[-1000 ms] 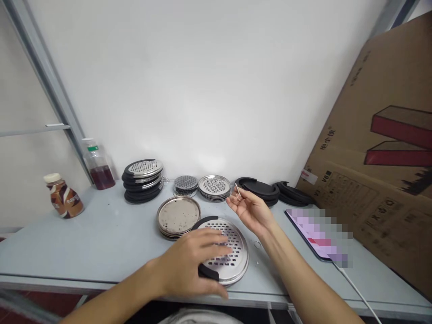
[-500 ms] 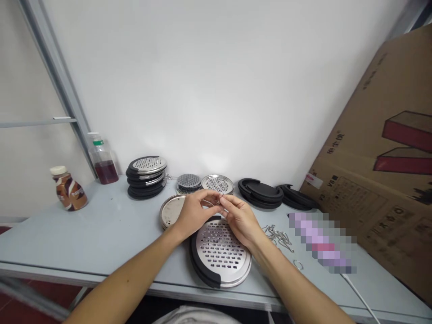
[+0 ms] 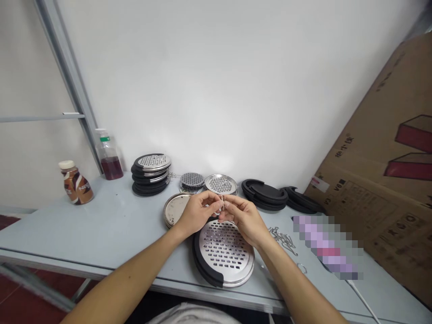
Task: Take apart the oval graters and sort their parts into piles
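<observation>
My left hand (image 3: 200,210) and my right hand (image 3: 241,215) meet fingertip to fingertip above the table. Both are closed in a pinch on a small metal ring (image 3: 222,203), mostly covered by the fingers; something thin and metallic may be attached to it. Just below them lies a round slotted metal grater plate (image 3: 225,252) with a black rim (image 3: 203,263) around its left side. A round plain metal disc (image 3: 176,209) sits partly behind my left hand. To the right of my right wrist are a pile of metal hooks (image 3: 284,238) and a loose ring (image 3: 301,268).
At the back stand a stack of black-rimmed graters (image 3: 151,174), perforated metal discs (image 3: 221,184) and black round holders (image 3: 265,194). Two bottles, one brown (image 3: 76,183) and one with red liquid (image 3: 111,167), are at left. A cardboard box (image 3: 378,198) leans at right, beside a pixelated item with a white cable.
The view has shifted slightly, so things appear a little further right. My right fingers have turned over the small metal piece, and both hands keep their pinch.
</observation>
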Tool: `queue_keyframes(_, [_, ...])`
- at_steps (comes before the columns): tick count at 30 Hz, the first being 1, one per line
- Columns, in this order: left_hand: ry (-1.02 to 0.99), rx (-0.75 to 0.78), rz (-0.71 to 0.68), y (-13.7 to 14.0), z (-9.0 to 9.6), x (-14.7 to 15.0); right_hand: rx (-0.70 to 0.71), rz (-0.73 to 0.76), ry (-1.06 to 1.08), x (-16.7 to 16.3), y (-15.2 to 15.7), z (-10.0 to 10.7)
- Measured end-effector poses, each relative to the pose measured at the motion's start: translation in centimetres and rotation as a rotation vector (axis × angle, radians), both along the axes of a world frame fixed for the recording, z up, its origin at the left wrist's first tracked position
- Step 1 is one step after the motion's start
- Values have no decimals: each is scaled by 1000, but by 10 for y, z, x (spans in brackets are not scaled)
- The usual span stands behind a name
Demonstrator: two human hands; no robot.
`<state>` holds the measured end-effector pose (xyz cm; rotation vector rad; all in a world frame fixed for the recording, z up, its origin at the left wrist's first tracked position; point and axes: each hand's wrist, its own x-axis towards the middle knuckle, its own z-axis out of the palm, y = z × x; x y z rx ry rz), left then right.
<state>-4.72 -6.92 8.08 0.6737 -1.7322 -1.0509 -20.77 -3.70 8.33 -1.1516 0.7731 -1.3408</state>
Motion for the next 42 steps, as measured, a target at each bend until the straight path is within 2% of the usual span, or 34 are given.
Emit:
queue_keyframes(3, [-50, -105, 124, 2, 0, -1, 117, 114, -101, -3, 0, 2])
queue_keyframes(6, [-77, -160, 215, 4, 1, -1, 160, 138, -150, -4, 1, 2])
queue_keyframes(12, [-9, -11, 128, 0, 0, 3, -42, 68, 83, 1, 5, -1])
queue_keyframes(14, [19, 14, 122, -3, 1, 4, -48, 90, 136, 0, 6, 0])
queue_keyframes(19, [74, 120, 10, -6, 2, 5, -2, 161, 100, -3, 5, 1])
queue_keyframes(21, [72, 136, -2, -5, 3, 4, -36, 125, 141, -2, 4, 0])
queue_keyframes(25, [79, 131, 32, -4, 3, 3, -136, -61, 290, -1, 3, -4])
queue_keyframes(27, [86, 132, 52, -4, 3, 3, -170, -109, 342, -3, 3, -6])
queue_keyframes(33, [103, 151, 39, -3, 3, 5, -216, -79, 364, -7, 4, -7])
queue_keyframes(37, [97, 172, 5, -5, 1, 7, -226, -131, 382, -9, 3, -9])
queue_keyframes(42, [53, 85, -60, -7, 1, 11, -478, -267, 719, -10, 7, -9])
